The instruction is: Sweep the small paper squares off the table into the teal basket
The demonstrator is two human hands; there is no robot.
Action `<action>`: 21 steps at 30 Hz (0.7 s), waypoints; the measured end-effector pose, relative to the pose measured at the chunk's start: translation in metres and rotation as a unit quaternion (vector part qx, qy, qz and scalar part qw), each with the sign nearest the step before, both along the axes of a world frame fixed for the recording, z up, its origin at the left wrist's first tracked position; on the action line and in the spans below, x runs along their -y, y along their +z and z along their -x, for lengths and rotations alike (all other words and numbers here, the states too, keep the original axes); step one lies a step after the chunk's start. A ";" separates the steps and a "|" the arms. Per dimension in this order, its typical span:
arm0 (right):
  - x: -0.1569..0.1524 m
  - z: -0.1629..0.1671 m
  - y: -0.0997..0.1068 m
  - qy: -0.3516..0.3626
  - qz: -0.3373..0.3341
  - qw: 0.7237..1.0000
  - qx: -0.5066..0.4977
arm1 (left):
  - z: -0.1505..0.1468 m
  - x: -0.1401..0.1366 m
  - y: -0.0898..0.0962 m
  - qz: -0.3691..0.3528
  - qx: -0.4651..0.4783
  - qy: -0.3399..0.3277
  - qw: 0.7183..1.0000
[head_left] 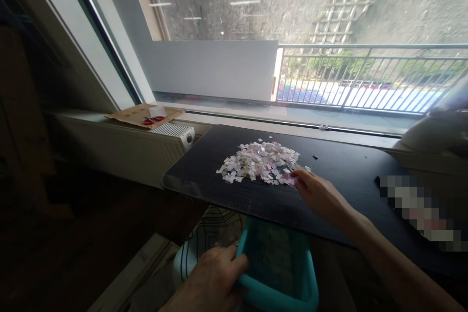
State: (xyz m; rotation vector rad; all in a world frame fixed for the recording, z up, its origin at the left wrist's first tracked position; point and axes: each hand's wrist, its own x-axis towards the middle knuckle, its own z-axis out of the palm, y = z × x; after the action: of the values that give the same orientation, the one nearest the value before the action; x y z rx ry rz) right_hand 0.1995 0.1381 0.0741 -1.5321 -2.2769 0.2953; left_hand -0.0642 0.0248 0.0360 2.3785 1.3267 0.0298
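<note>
My left hand [223, 270] is closed on the rim of a teal plastic basin [312, 282], held below the near edge of the dark table [204, 156]. The inside of the basin is in shadow. On the tabletop lies a loose heap of small cut paper scraps [256, 161], mostly white with some pinkish ones. My right hand [316, 187] is at the heap's right edge, its fingers pinched on a pinkish paper scrap [290, 180]. The far fingers of this hand are partly hidden.
Red-handled scissors [153, 120] lie on a brown paper envelope [135, 116] on the sill at left, beside a white radiator [175, 131]. A small dark piece [315, 157] lies right of the heap. A blurred-out object [417, 212] sits on the table's right. A window stands behind.
</note>
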 end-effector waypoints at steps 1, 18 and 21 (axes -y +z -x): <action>-0.009 -0.002 0.000 -0.019 0.002 1.000 0.011 | 0.000 0.000 -0.001 -0.001 -0.010 -0.002 1.000; 0.025 -0.012 0.005 0.015 0.060 0.998 -0.001 | -0.014 -0.007 -0.024 -0.013 -0.045 -0.070 0.996; 0.029 -0.013 0.006 0.016 0.072 0.997 -0.003 | -0.015 -0.007 -0.028 -0.022 -0.037 -0.079 0.996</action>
State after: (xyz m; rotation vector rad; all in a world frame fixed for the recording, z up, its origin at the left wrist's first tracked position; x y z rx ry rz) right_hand 0.2125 0.1094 0.0796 -1.5626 -2.3219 0.4807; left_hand -0.0496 0.0319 0.0081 2.5368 1.1767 -0.0759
